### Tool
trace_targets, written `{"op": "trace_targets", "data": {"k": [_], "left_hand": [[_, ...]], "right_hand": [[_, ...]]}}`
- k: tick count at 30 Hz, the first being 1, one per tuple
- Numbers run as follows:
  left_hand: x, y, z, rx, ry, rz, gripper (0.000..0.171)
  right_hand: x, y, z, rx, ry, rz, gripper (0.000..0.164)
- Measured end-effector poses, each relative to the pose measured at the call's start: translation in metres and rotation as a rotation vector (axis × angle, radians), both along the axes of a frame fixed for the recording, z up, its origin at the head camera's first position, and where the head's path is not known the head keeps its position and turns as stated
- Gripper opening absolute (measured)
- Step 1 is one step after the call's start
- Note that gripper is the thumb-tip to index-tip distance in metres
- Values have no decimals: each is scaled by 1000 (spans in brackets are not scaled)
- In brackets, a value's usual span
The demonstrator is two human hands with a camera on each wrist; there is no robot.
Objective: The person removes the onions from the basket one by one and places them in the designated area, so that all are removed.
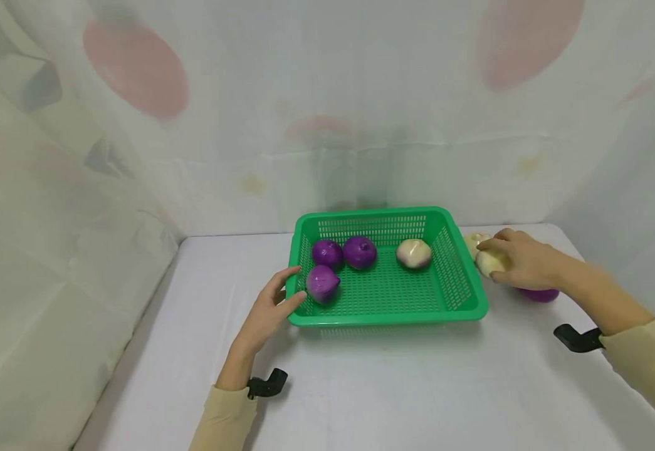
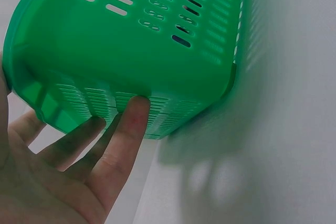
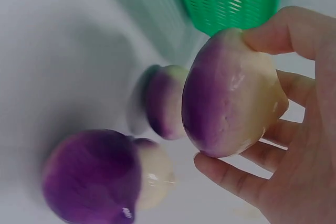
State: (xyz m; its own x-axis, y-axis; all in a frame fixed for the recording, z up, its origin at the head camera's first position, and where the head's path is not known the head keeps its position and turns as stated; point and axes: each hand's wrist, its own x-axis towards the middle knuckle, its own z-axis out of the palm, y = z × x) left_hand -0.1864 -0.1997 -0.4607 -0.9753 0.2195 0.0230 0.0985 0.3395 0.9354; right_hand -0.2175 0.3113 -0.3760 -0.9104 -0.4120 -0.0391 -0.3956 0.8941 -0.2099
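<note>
My right hand (image 1: 521,257) grips a white-and-purple turnip (image 3: 231,98) between thumb and fingertips, just right of the green plastic basket (image 1: 386,319). Below it, the right wrist view shows another turnip (image 3: 164,100), a purple onion (image 3: 89,174) and a pale bulb (image 3: 155,174) partly behind the onion. At the basket's left end, my left hand (image 1: 267,310) holds the rim, its fingers (image 2: 123,150) against the outer wall. Inside the basket, three purple onions (image 1: 360,252) sit toward the left and one turnip (image 1: 414,254) toward the right.
The white-covered table (image 1: 372,388) extends in front of the basket. A pale patterned curtain (image 1: 237,175) hangs behind it, and a draped sheet (image 1: 51,282) borders the left side. Black wrist mounts (image 1: 267,383) project from both sleeves.
</note>
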Motion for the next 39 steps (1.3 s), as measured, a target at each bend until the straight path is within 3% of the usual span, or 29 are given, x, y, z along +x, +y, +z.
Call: {"op": "trace_targets", "data": {"k": [10, 18, 28, 39], "left_hand": [[0, -1, -1, -8, 13, 3, 62], [1, 0, -2, -3, 4, 7, 63], [0, 0, -3, -4, 11, 6, 65], [0, 0, -2, -3, 16, 7, 65]], "right_hand": [[1, 0, -28, -50, 8, 30, 53], [-2, -3, -45, -28, 7, 29, 52], [-2, -5, -57, -31, 24, 64, 59], [0, -4, -59, -22, 30, 70, 60]]}}
